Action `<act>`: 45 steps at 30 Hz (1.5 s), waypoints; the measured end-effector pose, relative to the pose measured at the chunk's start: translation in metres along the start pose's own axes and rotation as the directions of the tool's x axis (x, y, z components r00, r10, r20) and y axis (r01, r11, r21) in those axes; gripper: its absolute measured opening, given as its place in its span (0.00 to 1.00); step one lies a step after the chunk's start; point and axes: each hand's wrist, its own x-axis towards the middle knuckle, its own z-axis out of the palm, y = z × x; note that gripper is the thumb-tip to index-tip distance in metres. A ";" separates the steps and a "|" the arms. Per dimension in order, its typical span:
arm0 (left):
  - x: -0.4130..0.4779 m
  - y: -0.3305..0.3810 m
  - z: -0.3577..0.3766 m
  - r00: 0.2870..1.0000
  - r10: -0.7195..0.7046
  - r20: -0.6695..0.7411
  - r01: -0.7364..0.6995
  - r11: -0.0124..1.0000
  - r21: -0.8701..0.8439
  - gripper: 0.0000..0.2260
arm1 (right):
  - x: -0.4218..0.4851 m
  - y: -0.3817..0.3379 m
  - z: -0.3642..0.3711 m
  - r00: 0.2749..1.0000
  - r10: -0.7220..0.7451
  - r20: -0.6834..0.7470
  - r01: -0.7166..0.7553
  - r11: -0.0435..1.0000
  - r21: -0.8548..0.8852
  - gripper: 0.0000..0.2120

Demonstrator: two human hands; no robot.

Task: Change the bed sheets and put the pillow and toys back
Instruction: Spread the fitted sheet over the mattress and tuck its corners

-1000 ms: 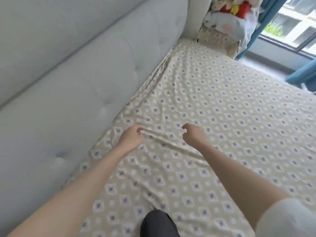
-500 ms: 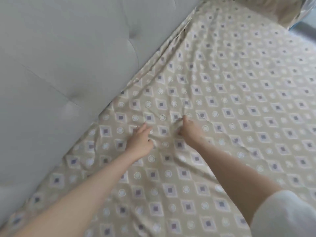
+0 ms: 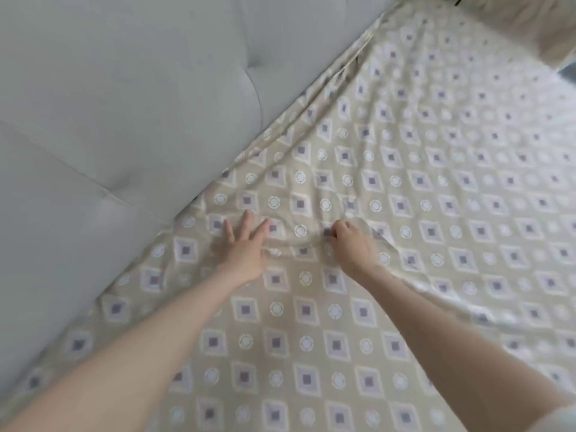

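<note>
Head view: you look down over the bed, and both your bare forearms reach toward 12 o'clock.
Sheet: the beige sheet (image 3: 436,182), printed with purple diamonds and white rings, lies across the mattress from 6 o'clock up to 1 o'clock. Its edge bunches into long folds along the diagonal from 7 to 1 o'clock.
Headboard: the grey tufted headboard (image 3: 124,104) fills the frame from 8 to 12 o'clock and touches that bunched edge.
Far cloth: a pale bundle (image 3: 530,23) sits at the 1 o'clock corner, too blurred to say what it is.
Sleeve: a sliver of white sleeve (image 3: 561,422) shows at 5 o'clock on your right arm.
Left hand: your left hand (image 3: 246,251) lies palm down on the sheet near the middle of the frame. Its fingers (image 3: 247,218) are straight and spread, pointing at 12 o'clock. It is near the headboard but apart from it.
Right hand: your right hand (image 3: 352,247) is just at 3 o'clock of the left, not touching it. Its fingers are curled and pinch up a small ridge of the sheet.
Crease: a raised fold (image 3: 381,236) runs from that pinch toward 4 o'clock.
</note>
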 end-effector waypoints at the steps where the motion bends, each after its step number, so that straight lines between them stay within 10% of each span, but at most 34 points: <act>1: 0.006 0.000 -0.003 1.000 -0.008 -0.020 0.007 1.000 -0.018 0.29 | 0.008 -0.001 -0.002 1.000 -0.008 0.002 0.008 1.000 0.020 0.07; 8: 0.053 -0.014 -0.024 0.986 -0.037 -0.160 0.039 0.999 0.010 0.27 | 0.097 -0.044 -0.037 0.998 -0.062 -0.030 0.066 0.989 0.134 0.32; 14: 0.071 -0.022 -0.019 0.975 0.002 -0.222 0.008 0.999 0.048 0.31 | 0.170 -0.087 -0.052 0.984 -0.088 -0.157 0.106 0.988 0.110 0.19; 20: 0.076 -0.024 -0.032 0.951 0.119 -0.286 -0.106 0.992 0.061 0.34 | 0.207 -0.119 -0.057 0.958 0.278 0.073 -0.257 0.718 0.647 0.24; 33: 0.072 -0.037 -0.038 0.951 0.215 -0.224 -0.213 0.976 0.034 0.32 | 0.217 -0.135 -0.062 0.918 0.350 0.188 -0.388 0.692 0.609 0.09; 35: 0.064 -0.045 -0.038 0.949 0.203 -0.241 -0.193 0.979 0.065 0.31 | 0.210 -0.138 -0.066 0.921 0.297 0.251 -0.369 0.463 0.806 0.04; 37: 0.053 -0.051 -0.032 0.935 0.205 -0.290 -0.169 0.975 0.144 0.29 | 0.200 -0.138 -0.073 0.920 0.208 0.331 -0.341 0.009 0.940 0.10; 40: 0.042 -0.057 -0.023 0.946 0.213 -0.243 -0.176 0.971 0.164 0.29 | 0.189 -0.142 -0.080 0.868 0.140 0.476 -0.351 -0.504 0.789 0.15; 45: 0.061 -0.048 -0.031 0.935 0.131 -0.331 -0.091 0.987 0.134 0.28 | 0.186 -0.149 -0.069 0.859 0.134 0.495 -0.298 -0.656 0.694 0.09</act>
